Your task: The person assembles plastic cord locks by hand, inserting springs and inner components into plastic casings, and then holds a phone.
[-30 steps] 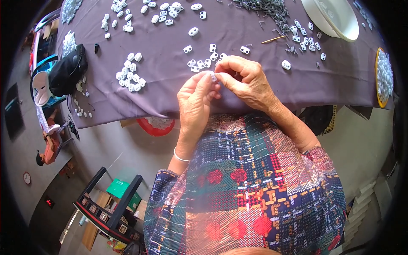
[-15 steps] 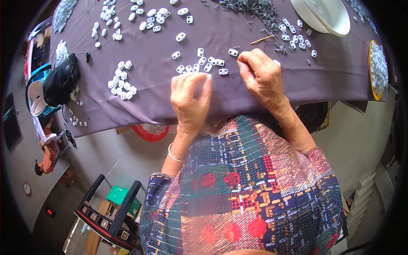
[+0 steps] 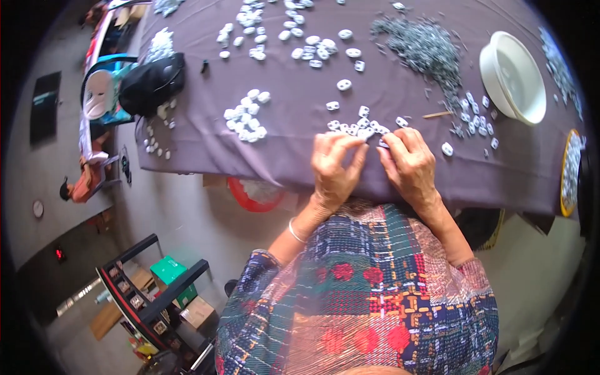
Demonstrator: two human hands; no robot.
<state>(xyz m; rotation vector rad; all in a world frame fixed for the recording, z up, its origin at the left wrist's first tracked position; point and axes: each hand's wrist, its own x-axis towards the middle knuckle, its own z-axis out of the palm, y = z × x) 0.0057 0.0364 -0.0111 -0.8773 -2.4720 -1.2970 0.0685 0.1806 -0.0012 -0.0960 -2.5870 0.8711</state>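
Both my hands are at the near edge of the cloth-covered table, close together. My left hand (image 3: 337,165) has its thumb and forefinger bent into a pinch beside a loose cluster of small white two-holed plastic pieces (image 3: 364,112). Whatever lies between those fingertips is too small to name. My right hand (image 3: 410,164) pinches a small white plastic piece (image 3: 383,143), which its fingers partly cover. Off to its right a single white oval piece (image 3: 447,149) rests on the cloth.
A heap of small grey screw-like parts (image 3: 425,50) lies beyond my hands, with a thin wooden stick (image 3: 436,115) near it. Around stand a white basin (image 3: 489,78), a yellow-rimmed tray (image 3: 564,200) and a black bag (image 3: 150,86). More white pieces (image 3: 245,117) lie leftward.
The view has swung, so the table sits further right and lower. My hands have drawn closer together, and a white oval piece now shows on the cloth right of my right hand.
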